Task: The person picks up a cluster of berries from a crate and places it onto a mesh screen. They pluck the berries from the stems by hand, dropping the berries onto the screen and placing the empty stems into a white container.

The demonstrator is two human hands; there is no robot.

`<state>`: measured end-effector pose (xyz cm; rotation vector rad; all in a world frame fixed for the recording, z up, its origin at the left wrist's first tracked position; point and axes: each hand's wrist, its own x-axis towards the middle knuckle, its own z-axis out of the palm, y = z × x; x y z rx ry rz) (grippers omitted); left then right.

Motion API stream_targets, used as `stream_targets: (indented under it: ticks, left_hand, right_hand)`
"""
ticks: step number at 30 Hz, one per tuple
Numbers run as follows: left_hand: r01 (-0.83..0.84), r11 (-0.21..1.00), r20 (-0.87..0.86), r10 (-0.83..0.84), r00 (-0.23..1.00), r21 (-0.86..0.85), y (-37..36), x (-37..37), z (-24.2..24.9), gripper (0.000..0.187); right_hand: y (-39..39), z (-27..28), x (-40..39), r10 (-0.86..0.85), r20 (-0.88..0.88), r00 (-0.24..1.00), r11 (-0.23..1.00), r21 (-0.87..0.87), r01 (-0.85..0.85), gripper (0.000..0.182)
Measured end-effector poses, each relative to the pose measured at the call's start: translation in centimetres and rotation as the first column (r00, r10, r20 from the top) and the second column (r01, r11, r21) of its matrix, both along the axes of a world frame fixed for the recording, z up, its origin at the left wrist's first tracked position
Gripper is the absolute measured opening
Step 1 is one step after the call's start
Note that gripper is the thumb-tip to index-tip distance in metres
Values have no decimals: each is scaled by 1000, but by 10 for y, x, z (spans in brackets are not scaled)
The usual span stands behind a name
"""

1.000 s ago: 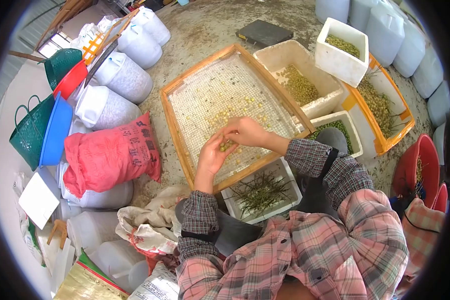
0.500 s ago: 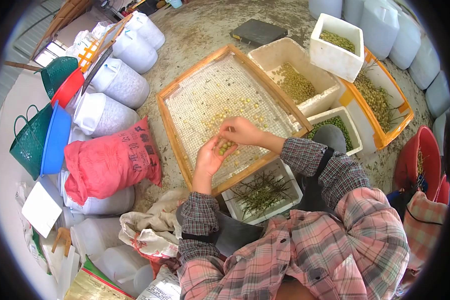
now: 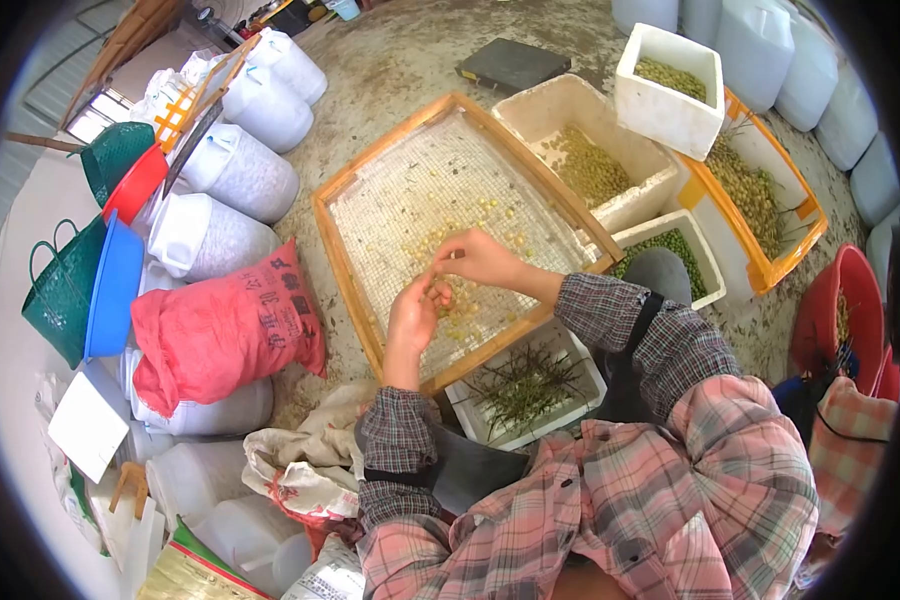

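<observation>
My left hand [image 3: 412,318] is over the near part of a wood-framed mesh screen [image 3: 370,205], its fingers curled up. Whatever it holds is hidden from this side. Close beside it, my right hand [image 3: 482,260] has its thumb and fingertips pinched together near the left fingertips; anything between them is too small to make out. Small round yellowish-green fruits [image 3: 460,322] are scattered over the mesh below and around the hands. Under the screen's near edge, a white foam box [image 3: 595,392] contains thin dark green stems [image 3: 525,385].
On the right are a foam box [image 3: 520,108] of fruits, a smaller white box [image 3: 625,95] on top, a box of green fruits [image 3: 675,245], an orange-rimmed crate [image 3: 770,272] and a red bucket [image 3: 815,300]. A red sack [image 3: 225,325] and white barrels [image 3: 235,170] line the left.
My left hand has curled its fingers and turned, so the green fruits seen in its palm are no longer visible. My right hand has shifted slightly left, still pinched.
</observation>
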<state>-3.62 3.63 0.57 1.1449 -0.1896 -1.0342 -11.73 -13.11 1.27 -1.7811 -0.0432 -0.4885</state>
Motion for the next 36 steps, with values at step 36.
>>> stream_targets:
  ticks: [36]
  left_hand:
    - [-296, 768, 822, -541, 176, 568, -12, -18, -26, 17]
  right_hand:
    - [14, 3, -167, 176, -310, 934, 861, -411, -299, 21]
